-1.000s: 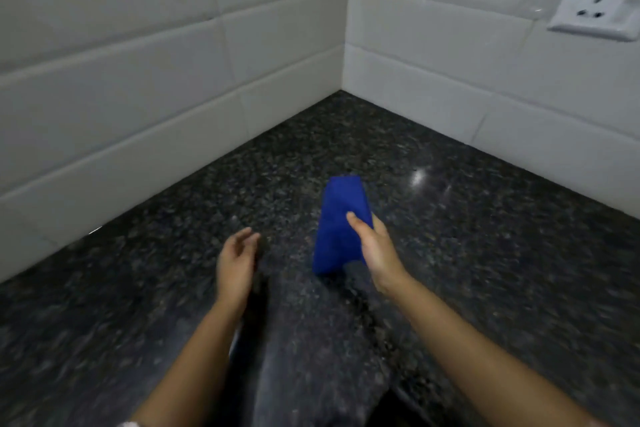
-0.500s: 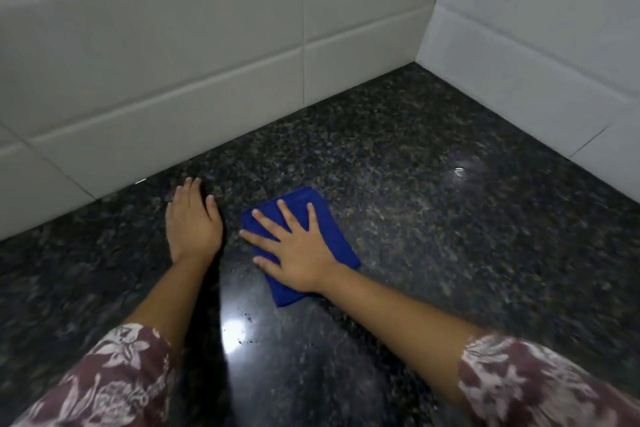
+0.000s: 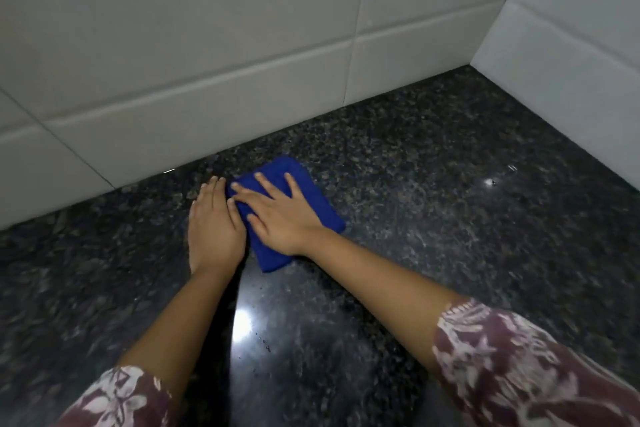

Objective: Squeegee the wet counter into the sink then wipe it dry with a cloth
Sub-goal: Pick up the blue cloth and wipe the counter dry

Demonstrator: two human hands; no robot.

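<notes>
A folded blue cloth (image 3: 320,203) lies flat on the dark speckled granite counter (image 3: 450,225), close to the back wall. My right hand (image 3: 280,215) presses down on top of it, palm flat and fingers spread. My left hand (image 3: 213,222) rests flat on the counter just left of the cloth, its fingers together and touching the cloth's left edge. No squeegee or sink is in view.
White tiled wall (image 3: 207,55) runs along the back of the counter and meets a second tiled wall (image 3: 575,73) in the corner at the right. A glossy light reflection (image 3: 242,322) shows on the counter between my forearms.
My right hand went from holding the cloth up to pressing it flat, then slid it toward the back wall up against my left hand, which lies flat on the counter.
</notes>
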